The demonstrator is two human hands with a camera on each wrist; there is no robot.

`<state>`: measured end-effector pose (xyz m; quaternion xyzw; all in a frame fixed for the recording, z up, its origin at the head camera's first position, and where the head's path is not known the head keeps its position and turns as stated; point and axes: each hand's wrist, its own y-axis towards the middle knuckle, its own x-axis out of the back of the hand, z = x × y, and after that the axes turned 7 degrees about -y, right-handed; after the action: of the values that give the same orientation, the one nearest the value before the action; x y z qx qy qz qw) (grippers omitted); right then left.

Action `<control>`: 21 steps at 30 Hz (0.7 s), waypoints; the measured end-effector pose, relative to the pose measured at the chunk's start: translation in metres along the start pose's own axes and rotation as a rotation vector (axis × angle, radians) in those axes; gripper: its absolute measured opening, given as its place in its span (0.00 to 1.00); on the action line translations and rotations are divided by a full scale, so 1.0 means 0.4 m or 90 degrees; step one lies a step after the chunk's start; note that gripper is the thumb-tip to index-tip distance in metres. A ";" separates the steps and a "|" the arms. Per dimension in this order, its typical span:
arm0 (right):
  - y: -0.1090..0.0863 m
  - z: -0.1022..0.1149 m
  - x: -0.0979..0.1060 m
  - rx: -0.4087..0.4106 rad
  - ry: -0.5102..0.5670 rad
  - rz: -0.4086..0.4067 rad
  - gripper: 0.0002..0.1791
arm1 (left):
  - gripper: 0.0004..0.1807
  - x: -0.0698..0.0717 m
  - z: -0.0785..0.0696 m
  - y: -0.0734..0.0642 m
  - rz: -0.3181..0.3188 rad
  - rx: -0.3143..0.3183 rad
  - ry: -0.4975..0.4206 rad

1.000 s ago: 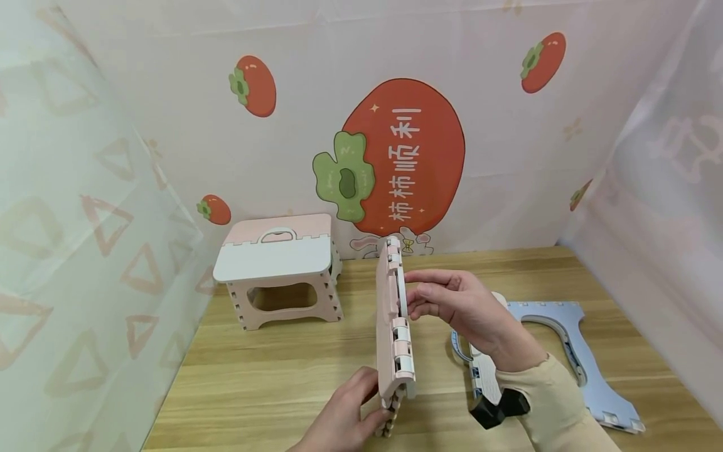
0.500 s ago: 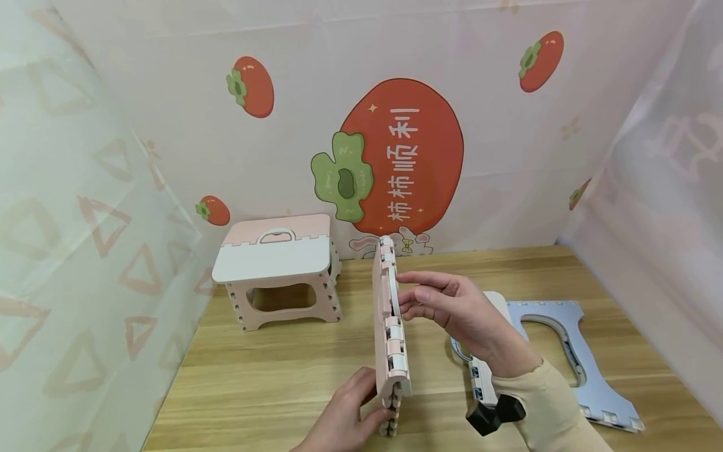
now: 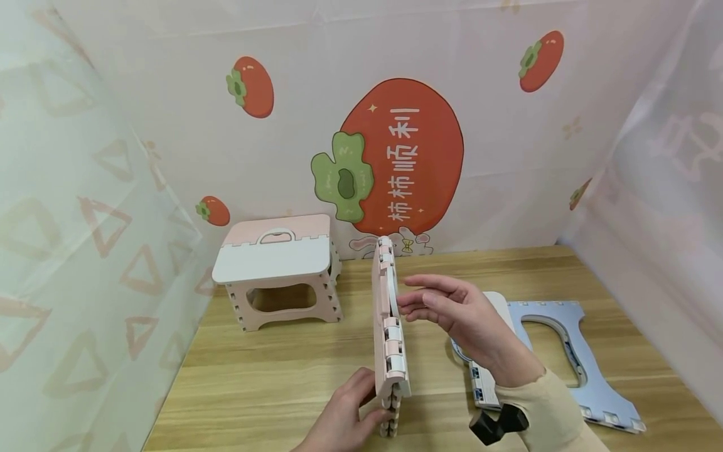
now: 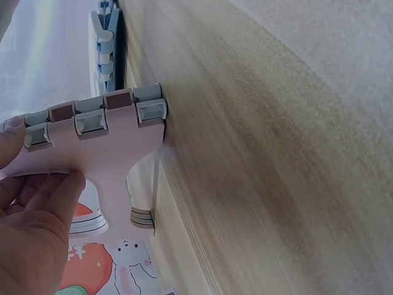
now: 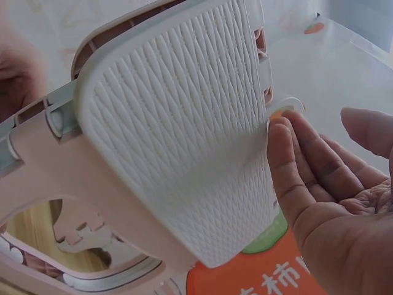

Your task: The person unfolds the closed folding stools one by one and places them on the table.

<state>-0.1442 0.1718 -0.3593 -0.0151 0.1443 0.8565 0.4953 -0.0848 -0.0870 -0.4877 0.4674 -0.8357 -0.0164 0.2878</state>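
Note:
A folded pink and white folding stool (image 3: 380, 339) stands on edge on the table, its hinged seam toward the head camera. My left hand (image 3: 344, 411) grips its lower near part; the left wrist view shows the thumb by the hinge edge and the fingers (image 4: 67, 193) through the opening in a pink leg panel. On the stool's right side is my right hand (image 3: 465, 323), fingers extended and slightly bent, tips right at the white carry handle (image 3: 392, 289). In the right wrist view, the textured white seat half (image 5: 178, 117) faces that palm.
An unfolded pink and white stool (image 3: 273, 258) stands at the back left. At right, a blue and white folding stool (image 3: 593, 370) lies on the wooden table (image 3: 271, 383), partly behind the right forearm. Patterned curtains (image 3: 497, 201) enclose the back and sides.
The held stool has shifted slightly left and stands straighter. My right hand's fingers have loosened and straightened at the handle. The left hand keeps its grip.

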 end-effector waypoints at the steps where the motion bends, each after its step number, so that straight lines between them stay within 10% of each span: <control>1: -0.003 -0.002 0.002 0.008 -0.005 -0.002 0.19 | 0.22 0.001 0.000 -0.001 -0.001 -0.002 0.001; 21: -0.116 -0.097 -0.008 -0.070 -0.214 -0.055 0.16 | 0.23 0.002 -0.004 -0.006 -0.009 0.005 0.017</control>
<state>-0.1077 0.1806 -0.4067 0.0948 0.0119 0.8316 0.5470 -0.0825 -0.0886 -0.4867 0.4747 -0.8285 -0.0089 0.2970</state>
